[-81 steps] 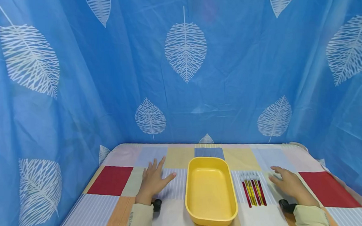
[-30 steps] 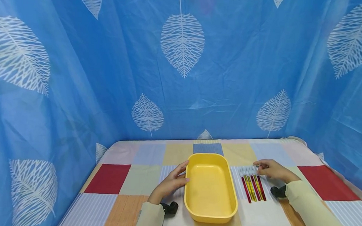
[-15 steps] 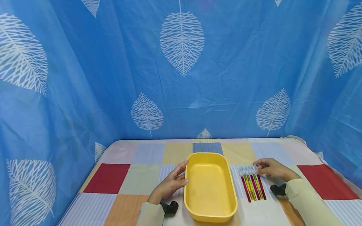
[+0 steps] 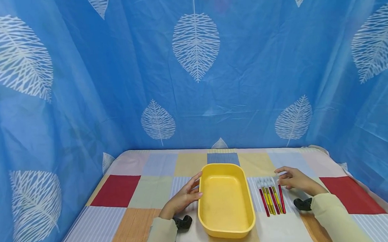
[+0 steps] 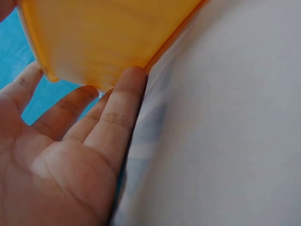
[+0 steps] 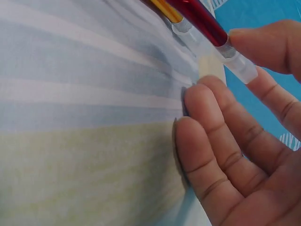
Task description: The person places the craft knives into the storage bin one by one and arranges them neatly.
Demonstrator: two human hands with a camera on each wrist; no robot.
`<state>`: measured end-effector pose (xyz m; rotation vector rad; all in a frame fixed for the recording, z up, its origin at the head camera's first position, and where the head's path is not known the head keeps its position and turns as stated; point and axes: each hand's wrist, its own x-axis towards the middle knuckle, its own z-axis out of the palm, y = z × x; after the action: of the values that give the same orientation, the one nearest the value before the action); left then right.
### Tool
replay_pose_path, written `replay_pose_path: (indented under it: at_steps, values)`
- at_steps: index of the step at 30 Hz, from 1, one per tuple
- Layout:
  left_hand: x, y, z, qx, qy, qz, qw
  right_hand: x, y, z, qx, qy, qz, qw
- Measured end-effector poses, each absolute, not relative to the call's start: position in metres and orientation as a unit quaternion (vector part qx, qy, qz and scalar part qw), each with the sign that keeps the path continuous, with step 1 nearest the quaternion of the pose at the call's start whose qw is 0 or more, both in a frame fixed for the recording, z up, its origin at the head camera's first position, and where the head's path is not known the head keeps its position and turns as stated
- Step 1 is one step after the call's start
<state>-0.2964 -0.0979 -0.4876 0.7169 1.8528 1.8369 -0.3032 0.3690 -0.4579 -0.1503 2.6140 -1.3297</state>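
Observation:
My left hand (image 4: 185,197) rests against the left side of a yellow plastic tray (image 4: 203,228), which is empty inside. In the left wrist view, fairly straight fingers (image 5: 123,96) touch the tray's outer wall. To the tray's right, my right hand (image 4: 294,179) pinches a red craft knife (image 4: 282,200) by its capped end, between thumb and forefinger. The frosted cap (image 6: 242,68) and silver collar show in the right wrist view; the other fingers rest near the cloth. Several more red and gold craft knives (image 4: 268,201) lie in a row beside it, caps pointing away.
A patchwork cloth (image 4: 158,190) covers the table. Blue curtains (image 4: 244,78) with white leaf prints hang behind and on both sides. A black wrist camera (image 4: 183,222) sits at the left wrist, another camera (image 4: 302,204) at the right.
Both hands came inward, the left to the tray's side and the right to the knives. In the last half second the rightmost red knife has lifted slightly at its capped end.

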Motion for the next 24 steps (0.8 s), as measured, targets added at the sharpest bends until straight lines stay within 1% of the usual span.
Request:
replay_pose_path:
  at_steps: [8,17,24]
  values:
    - [-0.298,-0.098,-0.490,0.254,0.659,0.672,0.226,-0.298,0.373,-0.453,-0.059,0.866,-0.483,0.110]
    - [-0.300,-0.100,-0.495,0.252,0.647,0.680,0.236,-0.289,0.372,-0.443,-0.070,0.870,-0.479,0.092]
    - [-0.301,-0.100,-0.495,0.255,0.642,0.682,0.238,-0.286,0.369,-0.432,-0.099,0.877,-0.463,0.083]
